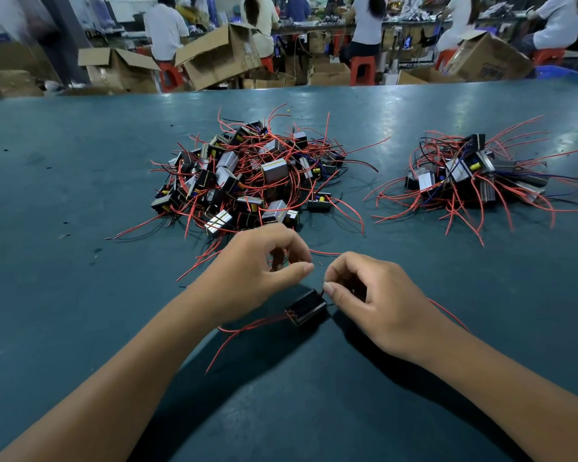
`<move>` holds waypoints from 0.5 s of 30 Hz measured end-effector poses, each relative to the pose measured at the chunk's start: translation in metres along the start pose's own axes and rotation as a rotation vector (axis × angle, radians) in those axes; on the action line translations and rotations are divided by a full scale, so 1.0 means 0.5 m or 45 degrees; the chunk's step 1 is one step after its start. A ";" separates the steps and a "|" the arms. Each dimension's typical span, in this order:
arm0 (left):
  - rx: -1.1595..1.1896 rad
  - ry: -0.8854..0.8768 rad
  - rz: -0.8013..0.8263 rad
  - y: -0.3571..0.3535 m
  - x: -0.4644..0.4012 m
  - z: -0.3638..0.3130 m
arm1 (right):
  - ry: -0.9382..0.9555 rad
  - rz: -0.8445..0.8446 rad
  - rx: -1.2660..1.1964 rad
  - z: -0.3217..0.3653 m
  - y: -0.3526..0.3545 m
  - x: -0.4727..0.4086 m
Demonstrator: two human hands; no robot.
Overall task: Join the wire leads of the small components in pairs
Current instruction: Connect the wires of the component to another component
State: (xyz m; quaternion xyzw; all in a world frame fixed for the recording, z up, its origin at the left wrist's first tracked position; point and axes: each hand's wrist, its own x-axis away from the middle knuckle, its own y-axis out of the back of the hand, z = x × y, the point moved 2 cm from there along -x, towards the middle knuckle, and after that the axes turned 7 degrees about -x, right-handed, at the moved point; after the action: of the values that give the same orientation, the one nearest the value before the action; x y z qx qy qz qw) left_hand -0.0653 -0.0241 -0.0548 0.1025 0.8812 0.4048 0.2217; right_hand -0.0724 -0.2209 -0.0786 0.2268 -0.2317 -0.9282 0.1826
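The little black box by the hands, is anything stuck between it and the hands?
Nothing visible is. The box lies on the table just below both hands, apart from the big pile. The right hand pinches a thin lead right beside it; the left hand hovers close.

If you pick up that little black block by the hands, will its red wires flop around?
Probably yes: the red wires trailing from the black block are thin and curve loosely over the table, so they would likely dangle. The block looks compact and boxy, so it should neither bend nor roll.
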 end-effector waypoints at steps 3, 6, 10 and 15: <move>-0.168 -0.299 -0.025 0.013 0.003 0.000 | -0.005 0.002 0.013 0.000 0.000 -0.002; -0.278 -0.422 -0.043 0.008 0.003 0.000 | -0.012 0.008 0.016 0.000 0.000 -0.003; -0.342 -0.491 -0.092 0.004 0.000 -0.003 | -0.008 0.007 0.013 0.000 0.001 -0.004; -0.339 -0.540 -0.112 0.005 0.000 -0.003 | -0.011 0.013 -0.005 -0.002 0.000 -0.004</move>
State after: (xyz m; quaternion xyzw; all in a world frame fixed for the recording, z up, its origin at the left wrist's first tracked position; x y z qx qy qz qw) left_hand -0.0662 -0.0235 -0.0523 0.1165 0.7575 0.4767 0.4306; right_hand -0.0703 -0.2204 -0.0789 0.2212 -0.2318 -0.9287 0.1867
